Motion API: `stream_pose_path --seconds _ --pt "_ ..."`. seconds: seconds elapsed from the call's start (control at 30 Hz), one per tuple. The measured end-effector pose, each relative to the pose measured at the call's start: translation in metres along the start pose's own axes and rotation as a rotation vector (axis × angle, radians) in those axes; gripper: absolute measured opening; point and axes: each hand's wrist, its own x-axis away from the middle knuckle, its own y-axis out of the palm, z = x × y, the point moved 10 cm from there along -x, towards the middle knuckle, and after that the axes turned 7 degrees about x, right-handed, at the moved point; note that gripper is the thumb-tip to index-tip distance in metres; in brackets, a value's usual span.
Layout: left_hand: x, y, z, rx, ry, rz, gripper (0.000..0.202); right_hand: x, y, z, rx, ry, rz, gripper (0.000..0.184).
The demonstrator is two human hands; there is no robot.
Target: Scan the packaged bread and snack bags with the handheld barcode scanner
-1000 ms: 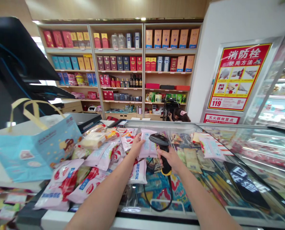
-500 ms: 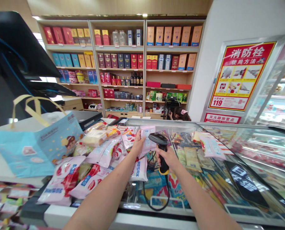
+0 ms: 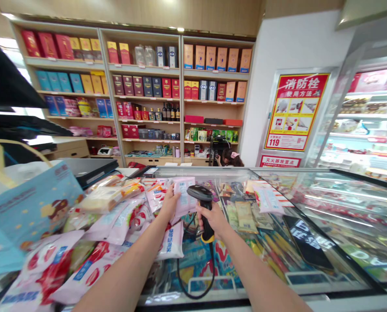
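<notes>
My left hand (image 3: 170, 203) grips the left edge of a pale pink snack bag (image 3: 183, 187) with its printed back turned up. In my right hand (image 3: 212, 220) is a black and yellow barcode scanner (image 3: 208, 229), held upright by its handle, its head beside the bag. A black cable (image 3: 212, 264) loops down from the handle onto the glass. Left of my hands lie several pink and red snack bags (image 3: 86, 271) in a heap, with a pale packaged food (image 3: 102, 198) on top. Another pink bag (image 3: 268, 200) lies on the glass to the right.
Under the bags is a glass-topped freezer (image 3: 226, 284) with packets inside. A blue carrier bag (image 3: 27, 212) and a dark monitor (image 3: 8, 73) stand at the left. On the glass rests a black phone (image 3: 307, 242). Behind, a person (image 3: 231, 158) is partly visible before stocked shelves (image 3: 148, 99).
My view has turned to the right, so the scene sits further left. Both hands keep their holds on the snack bag and the scanner, close together as before.
</notes>
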Motion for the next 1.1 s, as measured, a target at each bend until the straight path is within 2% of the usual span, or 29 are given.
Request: stream_pose_path --seconds 0.13,0.2,0.27,0.37,0.47,0.63,0.73,0.8,0.9,1.03,1.1 --pt "-0.007 0.006 -0.007 0.221 -0.103 0.015 0.053 -0.012 -0.027 -0.004 -0.055 0.006 0.090 0.035" --pt "-0.012 0.019 -0.007 0.236 -0.130 0.008 0.050 -0.015 -0.049 -0.010 -0.083 -0.005 0.155 0.036" --pt "-0.018 0.043 -0.006 0.273 -0.155 -0.015 0.047 -0.012 -0.073 -0.019 -0.108 -0.037 0.215 0.036" --pt "-0.026 0.094 -0.006 0.353 -0.195 -0.066 0.047 -0.002 -0.113 -0.030 -0.096 -0.073 0.293 0.036" --pt "-0.029 0.156 -0.014 0.374 -0.233 -0.126 0.049 0.012 -0.157 -0.037 -0.065 -0.102 0.383 0.036" --pt "-0.021 0.255 -0.049 0.361 -0.293 -0.197 0.044 0.034 -0.226 -0.043 -0.068 -0.156 0.564 0.037" --pt "-0.017 0.295 -0.071 0.229 -0.310 -0.214 0.038 0.040 -0.250 -0.044 -0.095 -0.184 0.638 0.038" --pt "-0.019 0.306 -0.076 0.114 -0.264 -0.168 0.036 0.042 -0.259 -0.044 -0.111 -0.207 0.670 0.038" --pt "-0.020 0.312 -0.071 -0.043 -0.153 -0.083 0.043 0.042 -0.261 -0.040 -0.101 -0.212 0.663 0.035" --pt "-0.010 0.317 -0.060 -0.260 -0.055 -0.100 0.054 0.042 -0.259 -0.031 -0.070 -0.177 0.626 0.035" --pt "-0.005 0.313 -0.053 -0.381 -0.012 -0.097 0.054 0.044 -0.260 -0.027 -0.069 -0.172 0.627 0.036"
